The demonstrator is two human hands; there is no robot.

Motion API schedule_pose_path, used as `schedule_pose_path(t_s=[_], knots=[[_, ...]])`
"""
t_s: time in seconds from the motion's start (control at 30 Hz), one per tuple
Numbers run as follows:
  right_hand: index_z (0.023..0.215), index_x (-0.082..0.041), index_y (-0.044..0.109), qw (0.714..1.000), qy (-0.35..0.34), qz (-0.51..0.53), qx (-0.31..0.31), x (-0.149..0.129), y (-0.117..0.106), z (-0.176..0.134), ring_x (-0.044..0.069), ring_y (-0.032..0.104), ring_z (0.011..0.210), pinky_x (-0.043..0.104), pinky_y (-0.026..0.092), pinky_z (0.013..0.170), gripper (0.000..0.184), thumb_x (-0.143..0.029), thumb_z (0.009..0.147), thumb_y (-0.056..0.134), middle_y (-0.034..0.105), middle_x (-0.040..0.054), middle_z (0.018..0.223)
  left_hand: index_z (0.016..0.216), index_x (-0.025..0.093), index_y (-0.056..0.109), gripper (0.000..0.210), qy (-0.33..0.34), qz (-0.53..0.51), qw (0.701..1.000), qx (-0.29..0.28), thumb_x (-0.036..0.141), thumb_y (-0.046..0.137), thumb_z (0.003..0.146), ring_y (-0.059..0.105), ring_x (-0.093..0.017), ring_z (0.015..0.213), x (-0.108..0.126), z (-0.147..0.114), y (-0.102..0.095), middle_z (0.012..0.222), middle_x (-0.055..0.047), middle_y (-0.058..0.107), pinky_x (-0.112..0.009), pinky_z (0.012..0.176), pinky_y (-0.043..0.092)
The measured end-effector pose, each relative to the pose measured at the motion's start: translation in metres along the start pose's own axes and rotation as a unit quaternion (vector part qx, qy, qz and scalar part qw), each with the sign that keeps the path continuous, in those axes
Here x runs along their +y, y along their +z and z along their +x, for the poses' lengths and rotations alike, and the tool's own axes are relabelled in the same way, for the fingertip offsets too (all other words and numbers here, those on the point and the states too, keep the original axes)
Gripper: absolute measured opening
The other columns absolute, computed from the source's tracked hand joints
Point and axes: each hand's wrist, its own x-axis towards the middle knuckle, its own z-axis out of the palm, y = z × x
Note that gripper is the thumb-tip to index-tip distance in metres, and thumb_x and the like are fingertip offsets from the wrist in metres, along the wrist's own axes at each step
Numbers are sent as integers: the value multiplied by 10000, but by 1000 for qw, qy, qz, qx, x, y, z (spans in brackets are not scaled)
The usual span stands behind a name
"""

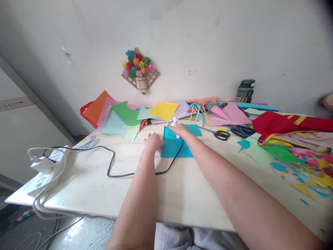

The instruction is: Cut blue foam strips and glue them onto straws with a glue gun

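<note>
A blue sheet (173, 147), of paper or felt, lies flat on the table. My right hand (181, 130) is closed around a white glue gun (173, 121) over the upper part of the sheet. From the gun a black cord (170, 166) trails across the sheet and the tabletop to the left. My left hand (153, 141) rests at the sheet's left edge, its fingers apart and the thumb side touching or close to that edge. Just right of the sheet lies a pair of scissors (221, 134) with black handles.
A power strip (49, 170) with plugs sits at the left table edge. Coloured paper (125, 116) is piled along the wall. Scraps (299, 173) and a red cloth-like piece (275, 123) cover the right side. A dark bottle (245, 92) stands at the back.
</note>
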Motion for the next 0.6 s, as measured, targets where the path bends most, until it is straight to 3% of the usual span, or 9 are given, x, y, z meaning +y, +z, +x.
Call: schedule_pose_path(t_s=[0.27, 0.6], knots=[[879, -163, 619, 1000, -2, 3, -7, 0, -5, -7, 233, 579, 865, 271, 426, 673, 415, -508, 672, 519, 654, 97, 835, 928, 196, 608, 299, 5, 0, 999, 36, 205, 446, 677, 259, -254, 1228, -1, 7, 10, 1254, -96, 445, -451, 939, 248], [883, -163, 621, 1000, 12, 2, 6, 5, -10, -13, 222, 590, 839, 264, 423, 656, 411, -502, 676, 517, 656, 99, 844, 934, 185, 590, 291, -25, -19, 998, 52, 259, 437, 697, 414, -252, 1106, 3, 4, 8, 1075, -126, 560, -399, 849, 343]])
